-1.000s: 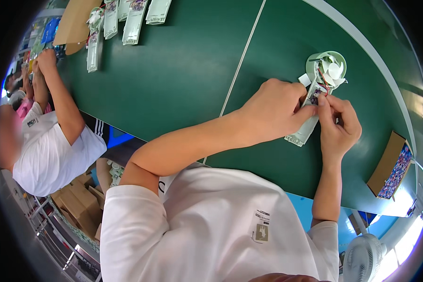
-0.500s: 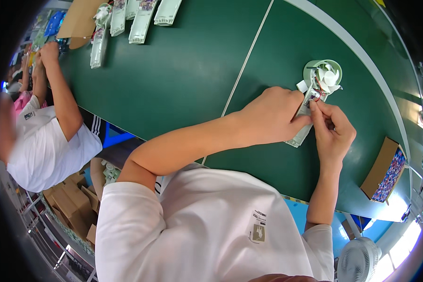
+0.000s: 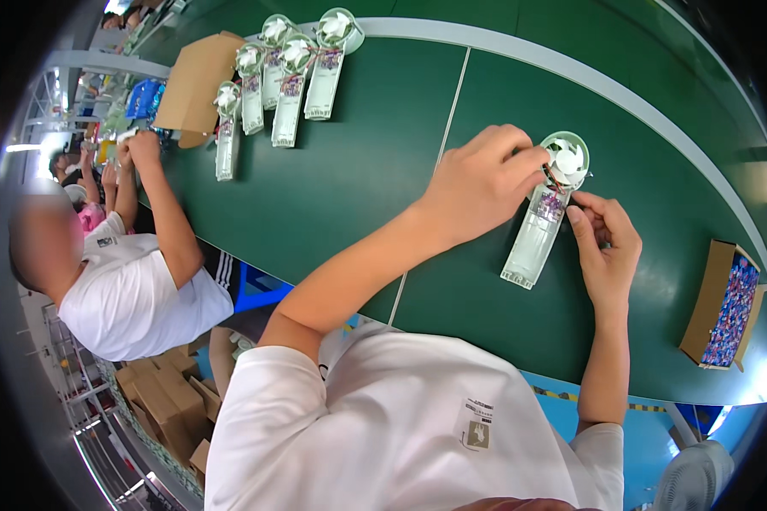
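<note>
An opened pale green handheld fan (image 3: 533,243) lies on the green table, its white blades facing up at the far end. A purplish circuit board and thin red and dark wires show below the blades. My left hand (image 3: 490,179) reaches across with thumb and fingers pinched at the left edge of the fan head, by the wires; its fingertips partly cover that spot. On the other side, my right hand (image 3: 609,243) has its fingers curled, with thumb tip and forefinger against the right edge of the housing near the board.
Several similar fan halves (image 3: 288,106) lie at the far left, beside a brown cardboard flap (image 3: 198,89). At right stands an open carton (image 3: 724,302) of small red and blue parts. A co-worker (image 3: 132,281) sits at left. A pale seam crosses the table.
My left hand has shifted up to the fan head, uncovering the fan's body. My right fingertips have left the board for the housing's edge. The head view has shifted, showing more fans at far left.
</note>
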`<action>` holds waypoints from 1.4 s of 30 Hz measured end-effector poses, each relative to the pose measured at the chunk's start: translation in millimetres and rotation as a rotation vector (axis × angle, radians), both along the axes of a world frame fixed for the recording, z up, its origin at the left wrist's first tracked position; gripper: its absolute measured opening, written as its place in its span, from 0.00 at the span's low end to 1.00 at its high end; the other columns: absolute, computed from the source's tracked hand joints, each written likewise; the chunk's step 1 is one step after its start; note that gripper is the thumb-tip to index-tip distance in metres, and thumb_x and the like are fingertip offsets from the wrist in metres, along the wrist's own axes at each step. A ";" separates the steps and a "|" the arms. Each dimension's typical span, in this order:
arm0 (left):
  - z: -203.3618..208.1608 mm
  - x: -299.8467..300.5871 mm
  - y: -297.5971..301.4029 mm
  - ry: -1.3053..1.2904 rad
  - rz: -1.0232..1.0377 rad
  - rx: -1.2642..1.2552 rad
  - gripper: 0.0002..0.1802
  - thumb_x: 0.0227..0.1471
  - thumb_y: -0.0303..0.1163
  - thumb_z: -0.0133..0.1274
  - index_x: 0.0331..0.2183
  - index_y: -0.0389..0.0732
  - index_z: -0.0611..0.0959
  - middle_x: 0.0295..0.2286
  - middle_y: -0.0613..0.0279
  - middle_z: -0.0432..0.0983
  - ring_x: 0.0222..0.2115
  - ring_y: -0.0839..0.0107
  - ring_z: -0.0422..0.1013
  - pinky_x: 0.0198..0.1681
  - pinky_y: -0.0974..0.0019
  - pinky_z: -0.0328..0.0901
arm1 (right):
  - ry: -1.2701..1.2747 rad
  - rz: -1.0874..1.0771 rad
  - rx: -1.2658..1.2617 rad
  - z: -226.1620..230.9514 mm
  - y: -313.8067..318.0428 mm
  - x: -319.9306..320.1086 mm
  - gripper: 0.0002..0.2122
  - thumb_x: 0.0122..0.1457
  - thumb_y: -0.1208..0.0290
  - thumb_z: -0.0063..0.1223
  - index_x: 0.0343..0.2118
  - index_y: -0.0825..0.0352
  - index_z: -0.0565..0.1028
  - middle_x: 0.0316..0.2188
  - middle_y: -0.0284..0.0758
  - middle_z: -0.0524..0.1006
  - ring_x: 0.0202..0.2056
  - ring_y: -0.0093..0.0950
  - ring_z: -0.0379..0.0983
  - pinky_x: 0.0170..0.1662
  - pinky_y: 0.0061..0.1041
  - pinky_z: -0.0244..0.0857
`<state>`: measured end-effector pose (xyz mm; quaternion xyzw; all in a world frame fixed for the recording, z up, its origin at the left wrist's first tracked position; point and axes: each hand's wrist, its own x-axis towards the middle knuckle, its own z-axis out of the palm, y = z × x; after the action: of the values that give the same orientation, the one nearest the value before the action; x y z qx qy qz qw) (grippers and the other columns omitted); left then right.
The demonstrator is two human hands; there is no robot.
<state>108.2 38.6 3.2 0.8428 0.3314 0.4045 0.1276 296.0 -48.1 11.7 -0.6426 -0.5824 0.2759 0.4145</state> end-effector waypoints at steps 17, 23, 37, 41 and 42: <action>-3.1 7.3 -3.8 -0.017 -0.065 0.120 0.12 0.38 0.22 0.59 0.31 0.41 0.80 0.31 0.66 0.74 0.31 0.68 0.71 0.26 0.70 0.68 | 0.015 0.048 0.056 -4.8 2.4 -11.1 0.07 0.58 0.81 0.54 0.38 0.67 0.79 0.25 0.26 0.69 0.22 0.13 0.61 0.22 0.15 0.50; -5.7 1.2 -4.2 -0.197 -0.200 0.000 0.13 0.41 0.21 0.59 0.34 0.39 0.81 0.34 0.63 0.73 0.35 0.64 0.71 0.31 0.67 0.70 | 0.046 0.123 0.074 -6.9 4.6 -9.2 0.07 0.59 0.81 0.52 0.39 0.67 0.79 0.27 0.26 0.69 0.24 0.14 0.59 0.24 0.16 0.47; -15.3 1.8 -8.5 -0.273 -0.220 -0.011 0.09 0.42 0.22 0.58 0.31 0.37 0.79 0.32 0.60 0.72 0.34 0.61 0.70 0.33 0.65 0.70 | -0.036 0.172 0.108 -11.9 3.6 -6.6 0.09 0.61 0.81 0.48 0.42 0.71 0.78 0.26 0.28 0.69 0.25 0.15 0.59 0.25 0.17 0.49; -14.2 5.8 -4.0 -0.318 -0.288 -0.049 0.14 0.41 0.22 0.60 0.35 0.37 0.80 0.34 0.58 0.73 0.35 0.58 0.70 0.38 0.62 0.69 | 0.010 0.161 0.120 -7.6 -0.1 -1.2 0.08 0.61 0.81 0.48 0.41 0.70 0.78 0.27 0.29 0.70 0.27 0.18 0.64 0.27 0.17 0.53; -13.8 5.3 -6.7 -0.316 -0.258 -0.033 0.15 0.40 0.22 0.61 0.36 0.38 0.80 0.34 0.58 0.74 0.35 0.57 0.70 0.38 0.61 0.68 | 0.005 0.120 0.006 -7.2 -1.1 -1.8 0.07 0.61 0.81 0.48 0.39 0.69 0.78 0.28 0.30 0.71 0.30 0.20 0.66 0.29 0.16 0.55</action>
<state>113.5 31.9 -10.6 0.8023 0.2029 0.5064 0.2424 294.2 -49.3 4.5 -0.6045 -0.6197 0.3001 0.4007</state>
